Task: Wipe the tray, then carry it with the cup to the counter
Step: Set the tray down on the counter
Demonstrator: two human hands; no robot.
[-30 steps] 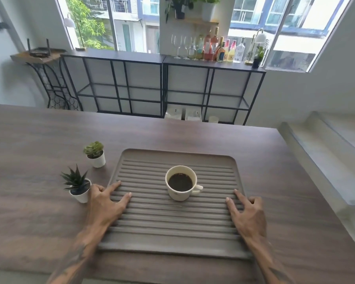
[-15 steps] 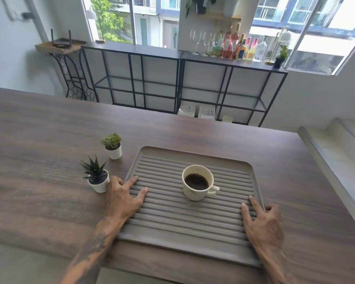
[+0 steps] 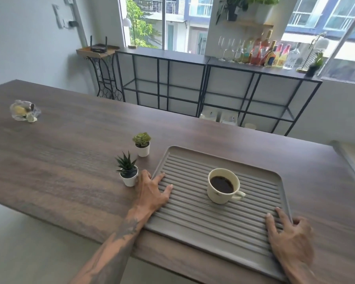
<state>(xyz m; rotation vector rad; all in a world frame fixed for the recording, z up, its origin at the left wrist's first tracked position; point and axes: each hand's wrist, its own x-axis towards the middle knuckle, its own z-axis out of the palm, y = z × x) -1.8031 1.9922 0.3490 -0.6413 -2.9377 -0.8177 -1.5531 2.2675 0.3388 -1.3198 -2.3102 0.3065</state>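
A grey ribbed tray (image 3: 193,224) lies flat on the dark wooden table (image 3: 59,160), near its front edge. A cream cup (image 3: 221,188) of black coffee stands on the tray's middle, handle pointing right. My left hand (image 3: 152,191) rests on the tray's left edge with fingers spread over the ribs. At the tray's right edge, my right hand (image 3: 289,236) lies with fingers apart on the ribs and the thumb outside the rim. No cloth is in view.
Two small potted plants (image 3: 127,171) (image 3: 142,143) stand just left of the tray, the nearer one touching my left hand. A clear glass dish (image 3: 23,110) sits far left on the table. Black metal shelving (image 3: 213,83) with bottles (image 3: 271,52) lines the window wall.
My view has swung left and up, so the tray sits further right in frame. Both hands stay on the tray's edges, and the tray and cup have not moved on the table.
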